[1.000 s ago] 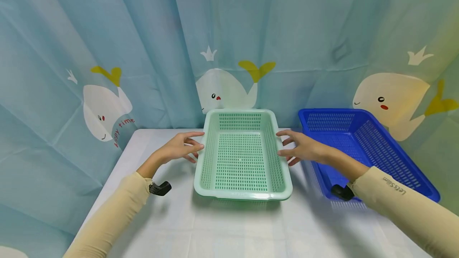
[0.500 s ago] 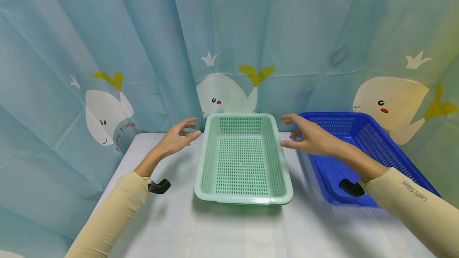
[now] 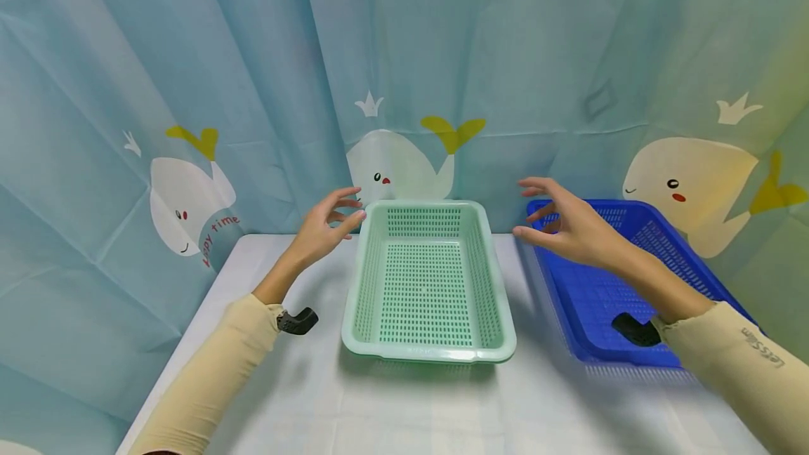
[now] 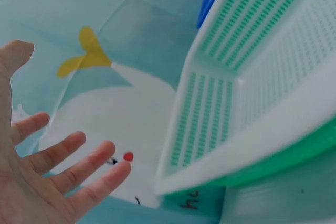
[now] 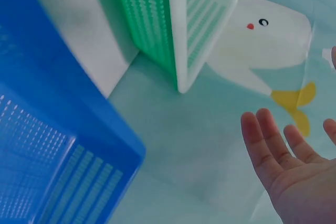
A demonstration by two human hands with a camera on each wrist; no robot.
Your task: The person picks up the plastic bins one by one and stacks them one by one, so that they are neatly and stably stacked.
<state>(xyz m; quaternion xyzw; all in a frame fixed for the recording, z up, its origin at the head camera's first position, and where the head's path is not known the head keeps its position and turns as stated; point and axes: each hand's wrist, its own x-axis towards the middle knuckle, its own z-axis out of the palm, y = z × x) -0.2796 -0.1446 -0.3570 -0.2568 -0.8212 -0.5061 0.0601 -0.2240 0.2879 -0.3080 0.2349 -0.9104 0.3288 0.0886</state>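
A pale green perforated plastic basket [image 3: 425,353] stands in the middle of the white table, with nothing inside it. My left hand [image 3: 324,227] hovers off its far left corner, fingers spread and holding nothing; in the left wrist view that hand [image 4: 68,177] is apart from the basket's rim [image 4: 184,82]. To the right, a larger blue basket [image 3: 569,307] of the same kind lies partly under my right arm. My right hand [image 3: 569,223] hangs over its far left corner, fingers loosely bent around air. The right wrist view shows the palm [image 5: 304,182] with nothing in it.
A light blue curtain [image 3: 537,55] printed with white whales hangs close behind the table's far edge. White cloth covers the table [image 3: 417,406]. Both forearms wear beige sleeves [image 3: 215,364] with a black wrist mount [image 3: 298,321] on each.
Both hands have come off the green basket's side rims. The left hand rose toward the far corner; the right moved up and right over the blue basket. The green basket stays in place.
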